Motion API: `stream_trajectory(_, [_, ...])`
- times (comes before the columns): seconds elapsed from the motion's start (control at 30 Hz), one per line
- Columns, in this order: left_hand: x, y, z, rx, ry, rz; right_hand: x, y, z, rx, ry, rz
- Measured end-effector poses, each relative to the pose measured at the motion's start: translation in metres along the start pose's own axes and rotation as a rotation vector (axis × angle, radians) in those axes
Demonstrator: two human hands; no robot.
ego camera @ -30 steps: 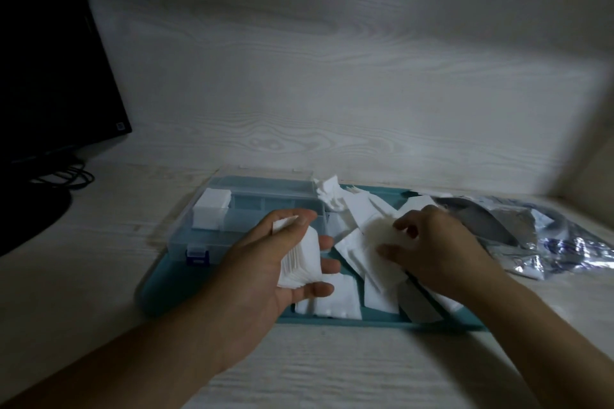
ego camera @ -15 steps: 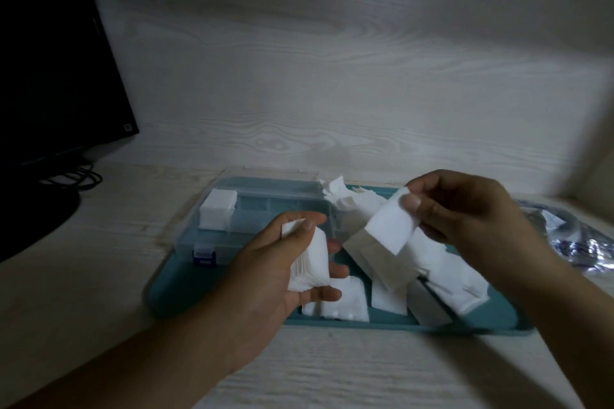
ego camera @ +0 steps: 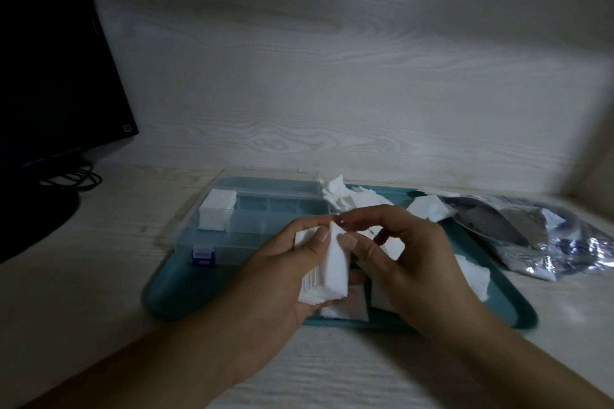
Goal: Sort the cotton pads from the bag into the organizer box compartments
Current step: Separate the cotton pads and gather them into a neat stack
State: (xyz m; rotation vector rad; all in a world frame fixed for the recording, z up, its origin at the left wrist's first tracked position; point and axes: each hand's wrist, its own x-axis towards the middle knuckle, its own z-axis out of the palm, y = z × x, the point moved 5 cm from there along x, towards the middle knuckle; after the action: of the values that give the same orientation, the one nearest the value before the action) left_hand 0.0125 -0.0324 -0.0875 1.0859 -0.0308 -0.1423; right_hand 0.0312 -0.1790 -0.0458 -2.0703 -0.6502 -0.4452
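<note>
1. The right hand [ego camera: 422, 262], which half a second ago held a single pad up above the tray, has come in to meet the left hand [ego camera: 275, 279]; its thumb and forefinger now pinch the pad against the right face of the stack of cotton pads [ego camera: 327, 271]
2. The left hand keeps its grip on that stack, thumb on top, fingers [ego camera: 352, 277] curled under it, above the near part of the teal tray [ego camera: 172, 289]
3. The organizer box [ego camera: 255, 219] lies on the tray's left half, as before; a block of pads [ego camera: 217, 211] fills its far-left compartment, and the compartments to the right of it look bare
4. Loose pads [ego camera: 428, 209] lie scattered over the tray's right half and beneath both hands
5. The silver bag [ego camera: 531, 232] lies on the worktop [ego camera: 83, 292] just beside the tray's right rim
6. A dark monitor [ego camera: 50, 53] stands far left, with open worktop between it and the tray; the wall runs close behind the box
</note>
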Motion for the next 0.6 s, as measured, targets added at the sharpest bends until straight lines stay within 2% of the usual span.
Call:
stream_trajectory(0.27, [-0.005,0.008,0.001,-0.034,0.045,0.021,-0.009,-0.015,0.009,0.015,-0.292,-0.152])
stream_trajectory(0.6, [-0.007,0.006,0.002,-0.019,0.042,0.01,-0.005,-0.009,0.011,0.036,-0.29,-0.123])
